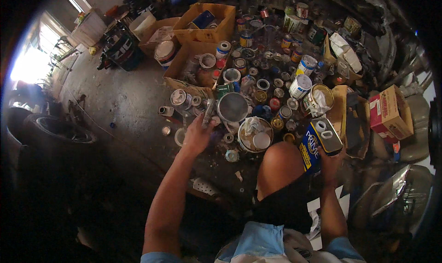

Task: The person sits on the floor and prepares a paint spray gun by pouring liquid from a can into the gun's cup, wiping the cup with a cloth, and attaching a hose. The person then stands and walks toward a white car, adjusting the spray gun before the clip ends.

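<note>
My right hand [330, 161] is closed round the lower side of a blue rectangular tin [312, 145] with a yellow band. The tin is tilted beside my bare knee, and its top with pale round fittings shows. My left hand [198, 135] reaches into the near left edge of the clutter. A narrow greyish object [209, 112] stands at its fingers, which look closed; what it is I cannot make out. Just right of that hand is a large round tub [232, 107] with a grey top. A white-rimmed bucket [255, 135] holding a crumpled cloth [254, 125] sits nearer to me.
Many paint cans and lids crowd the floor ahead, among them a white can [300, 86]. Open cardboard boxes [205, 21] stand behind at the left. A red and brown carton [390, 113] is at the right. A dark wheel-like object [64, 129] lies far left.
</note>
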### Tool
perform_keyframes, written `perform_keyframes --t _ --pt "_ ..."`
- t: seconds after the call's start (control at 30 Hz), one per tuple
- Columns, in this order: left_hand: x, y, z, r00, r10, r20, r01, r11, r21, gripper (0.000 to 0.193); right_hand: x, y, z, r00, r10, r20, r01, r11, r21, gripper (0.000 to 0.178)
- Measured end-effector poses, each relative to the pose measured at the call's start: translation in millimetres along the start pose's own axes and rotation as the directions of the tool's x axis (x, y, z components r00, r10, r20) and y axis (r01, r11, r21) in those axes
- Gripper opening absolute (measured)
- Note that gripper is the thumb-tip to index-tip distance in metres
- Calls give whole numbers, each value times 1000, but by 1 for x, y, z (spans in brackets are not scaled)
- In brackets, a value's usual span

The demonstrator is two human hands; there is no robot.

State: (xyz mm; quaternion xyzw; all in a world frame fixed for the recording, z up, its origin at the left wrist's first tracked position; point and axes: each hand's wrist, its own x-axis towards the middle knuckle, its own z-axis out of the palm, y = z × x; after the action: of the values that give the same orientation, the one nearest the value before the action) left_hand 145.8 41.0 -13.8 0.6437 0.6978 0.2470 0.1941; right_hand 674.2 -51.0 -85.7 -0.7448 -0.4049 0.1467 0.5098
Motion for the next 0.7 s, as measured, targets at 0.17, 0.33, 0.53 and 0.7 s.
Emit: perform_keyframes --t 0.17,0.33,0.53,0.7 --pt "-1 -3 -7 997 28 70 -12 975 -223 61 -8 33 22 989 127 -78 -127 992 3 121" --pt "18 -47 -72 876 -460 -144 369 833 -412 65 -14 37 34 991 86 -106 -77 994 80 117" --pt "3 -175 -149 596 -497 -630 42 804 -594 76 -26 65 41 971 161 -177 -138 981 135 109" --pt "-33 -238 -185 477 -443 -759 14 867 -498 61 -46 84 40 964 183 -195 -191 981 -24 115"
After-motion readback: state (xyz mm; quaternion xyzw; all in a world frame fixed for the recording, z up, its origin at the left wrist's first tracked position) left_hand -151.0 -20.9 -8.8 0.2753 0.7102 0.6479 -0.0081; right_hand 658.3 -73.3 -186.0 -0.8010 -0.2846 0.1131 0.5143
